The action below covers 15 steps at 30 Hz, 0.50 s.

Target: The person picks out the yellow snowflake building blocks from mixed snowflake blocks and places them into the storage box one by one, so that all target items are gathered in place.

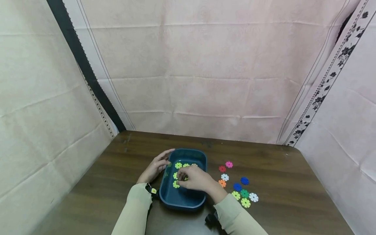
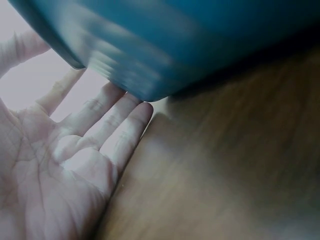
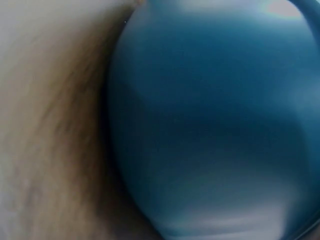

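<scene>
A dark blue rectangular tray (image 1: 182, 202) sits on the table, with several yellow-green flower-shaped discs (image 1: 178, 165) lying on its floor. My left hand (image 1: 155, 168) is at the tray's left side, thumb by the rim. In the left wrist view its fairly straight fingers (image 2: 132, 132) touch the outer wall. Over the inside of the tray, my right hand (image 1: 194, 178) has bent fingers, the thumb and forefinger tips beside a yellow-green disc (image 1: 175, 185). Whether they pinch it is unclear. The right wrist view shows mostly blue tray wall (image 3: 210, 120) and no fingers clearly.
Right of the tray lie loose flower discs: pink (image 1: 229, 164), red (image 1: 222, 168), orange (image 1: 222, 183) and green (image 1: 244, 193), with white, blue and yellow-green ones among them. Pale cloth (image 1: 205, 65) hangs behind the wooden table (image 1: 282, 176) and along both sides.
</scene>
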Each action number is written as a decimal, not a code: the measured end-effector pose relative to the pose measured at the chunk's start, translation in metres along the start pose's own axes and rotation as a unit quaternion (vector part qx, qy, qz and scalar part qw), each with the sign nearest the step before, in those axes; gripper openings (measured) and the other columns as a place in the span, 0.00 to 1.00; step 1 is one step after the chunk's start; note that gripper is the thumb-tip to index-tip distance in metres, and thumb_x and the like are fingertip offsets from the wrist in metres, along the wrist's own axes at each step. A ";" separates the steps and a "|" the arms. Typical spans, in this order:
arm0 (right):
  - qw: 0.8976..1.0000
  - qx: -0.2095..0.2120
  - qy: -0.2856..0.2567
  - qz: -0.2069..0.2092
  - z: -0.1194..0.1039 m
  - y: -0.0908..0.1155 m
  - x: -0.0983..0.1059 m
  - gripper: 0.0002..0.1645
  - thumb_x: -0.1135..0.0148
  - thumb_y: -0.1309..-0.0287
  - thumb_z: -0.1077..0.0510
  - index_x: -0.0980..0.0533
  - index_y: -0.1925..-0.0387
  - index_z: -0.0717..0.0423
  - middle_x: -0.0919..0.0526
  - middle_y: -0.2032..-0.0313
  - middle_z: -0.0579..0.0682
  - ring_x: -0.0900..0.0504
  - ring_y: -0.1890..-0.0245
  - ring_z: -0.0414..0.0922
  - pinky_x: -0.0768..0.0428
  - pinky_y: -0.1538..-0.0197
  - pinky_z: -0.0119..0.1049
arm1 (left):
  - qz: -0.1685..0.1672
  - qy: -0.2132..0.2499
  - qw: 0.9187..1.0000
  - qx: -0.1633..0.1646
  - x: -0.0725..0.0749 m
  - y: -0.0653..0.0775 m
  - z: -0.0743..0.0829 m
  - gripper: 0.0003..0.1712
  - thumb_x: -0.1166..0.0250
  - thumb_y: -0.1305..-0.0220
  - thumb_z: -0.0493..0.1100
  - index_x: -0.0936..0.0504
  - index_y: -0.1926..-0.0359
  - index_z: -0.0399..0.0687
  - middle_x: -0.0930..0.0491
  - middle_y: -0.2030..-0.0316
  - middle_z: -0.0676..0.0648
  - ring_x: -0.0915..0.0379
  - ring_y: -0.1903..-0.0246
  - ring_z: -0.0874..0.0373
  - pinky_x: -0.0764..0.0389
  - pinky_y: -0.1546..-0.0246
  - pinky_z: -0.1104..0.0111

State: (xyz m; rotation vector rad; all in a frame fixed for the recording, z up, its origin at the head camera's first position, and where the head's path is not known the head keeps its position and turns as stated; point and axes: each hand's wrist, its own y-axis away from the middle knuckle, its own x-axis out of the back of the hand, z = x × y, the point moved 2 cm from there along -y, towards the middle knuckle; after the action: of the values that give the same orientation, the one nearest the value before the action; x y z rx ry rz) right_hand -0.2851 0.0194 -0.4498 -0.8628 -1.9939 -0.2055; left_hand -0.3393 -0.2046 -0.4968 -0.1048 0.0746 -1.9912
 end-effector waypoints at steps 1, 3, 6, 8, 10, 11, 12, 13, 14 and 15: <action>1.000 -0.001 0.002 -0.002 0.001 0.000 -0.001 0.10 0.33 0.36 0.53 0.16 0.56 0.51 0.16 0.65 0.34 0.20 0.66 0.28 0.20 0.58 0.27 | 0.000 -0.001 1.000 0.002 0.000 0.001 -0.001 0.31 0.46 0.27 0.39 0.33 0.27 0.63 0.44 0.24 0.54 0.45 0.27 0.51 0.29 0.40 0.61; 1.000 -0.002 0.007 -0.006 0.002 0.001 -0.003 0.09 0.33 0.36 0.52 0.16 0.56 0.50 0.16 0.65 0.33 0.20 0.66 0.28 0.20 0.59 0.26 | -0.002 -0.002 1.000 0.005 0.000 0.002 -0.001 0.31 0.47 0.27 0.39 0.33 0.26 0.63 0.45 0.24 0.54 0.45 0.28 0.51 0.29 0.40 0.61; 1.000 0.002 0.011 -0.004 0.002 0.001 -0.002 0.09 0.33 0.36 0.53 0.16 0.56 0.50 0.15 0.65 0.34 0.20 0.67 0.28 0.20 0.59 0.26 | -0.007 0.003 1.000 0.003 0.000 0.001 -0.001 0.31 0.47 0.27 0.39 0.34 0.26 0.62 0.43 0.25 0.52 0.40 0.30 0.49 0.28 0.41 0.61; 1.000 0.004 0.013 -0.001 0.002 0.000 -0.001 0.09 0.32 0.36 0.53 0.16 0.56 0.50 0.15 0.65 0.34 0.20 0.67 0.28 0.20 0.59 0.26 | -0.008 0.007 1.000 -0.002 0.000 -0.001 0.000 0.31 0.47 0.27 0.39 0.33 0.26 0.61 0.41 0.26 0.52 0.39 0.31 0.47 0.28 0.40 0.60; 1.000 0.004 0.013 0.000 0.001 0.000 0.000 0.10 0.32 0.37 0.53 0.16 0.56 0.51 0.15 0.64 0.35 0.19 0.66 0.28 0.20 0.58 0.26 | -0.008 0.009 1.000 -0.003 0.000 -0.002 0.001 0.31 0.47 0.28 0.39 0.33 0.27 0.61 0.40 0.26 0.51 0.39 0.31 0.47 0.28 0.40 0.60; 1.000 0.004 0.012 -0.001 0.001 -0.001 0.001 0.10 0.32 0.37 0.53 0.16 0.56 0.51 0.15 0.64 0.35 0.19 0.66 0.28 0.20 0.58 0.26 | -0.006 0.009 1.000 -0.002 0.001 -0.002 0.002 0.31 0.46 0.28 0.39 0.33 0.27 0.61 0.40 0.27 0.52 0.39 0.31 0.48 0.28 0.39 0.60; 1.000 0.002 0.011 -0.002 0.001 -0.001 0.001 0.10 0.32 0.37 0.53 0.16 0.56 0.51 0.15 0.64 0.35 0.19 0.66 0.28 0.20 0.58 0.26 | -0.006 0.008 1.000 -0.001 0.001 -0.002 0.002 0.31 0.46 0.28 0.39 0.33 0.27 0.62 0.40 0.27 0.52 0.39 0.30 0.48 0.28 0.39 0.60; 1.000 0.002 0.011 -0.003 0.001 -0.001 0.001 0.10 0.32 0.37 0.52 0.16 0.56 0.51 0.15 0.64 0.34 0.19 0.66 0.28 0.20 0.58 0.26 | -0.005 0.008 1.000 0.000 0.001 -0.002 0.002 0.31 0.46 0.28 0.39 0.33 0.27 0.62 0.40 0.27 0.53 0.39 0.30 0.49 0.28 0.39 0.60; 1.000 0.002 0.009 -0.005 0.001 -0.001 0.001 0.10 0.32 0.37 0.52 0.16 0.56 0.51 0.15 0.64 0.34 0.19 0.66 0.28 0.20 0.58 0.26 | -0.005 0.006 1.000 0.003 0.001 -0.001 0.002 0.31 0.46 0.28 0.38 0.32 0.27 0.62 0.40 0.27 0.53 0.39 0.30 0.49 0.28 0.39 0.60; 1.000 0.002 0.008 -0.006 0.000 -0.001 0.001 0.10 0.32 0.37 0.52 0.16 0.56 0.50 0.15 0.64 0.34 0.19 0.66 0.28 0.20 0.58 0.26 | -0.006 0.006 1.000 0.004 0.002 -0.001 0.002 0.31 0.47 0.28 0.38 0.33 0.27 0.62 0.40 0.27 0.53 0.39 0.30 0.49 0.28 0.39 0.60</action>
State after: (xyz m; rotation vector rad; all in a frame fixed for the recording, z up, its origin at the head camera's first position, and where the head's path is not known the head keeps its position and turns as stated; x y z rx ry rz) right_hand -0.2861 0.0194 -0.4493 -0.8440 -1.9846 -0.2139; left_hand -0.3407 -0.2055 -0.4948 -0.0877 0.0751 -2.0035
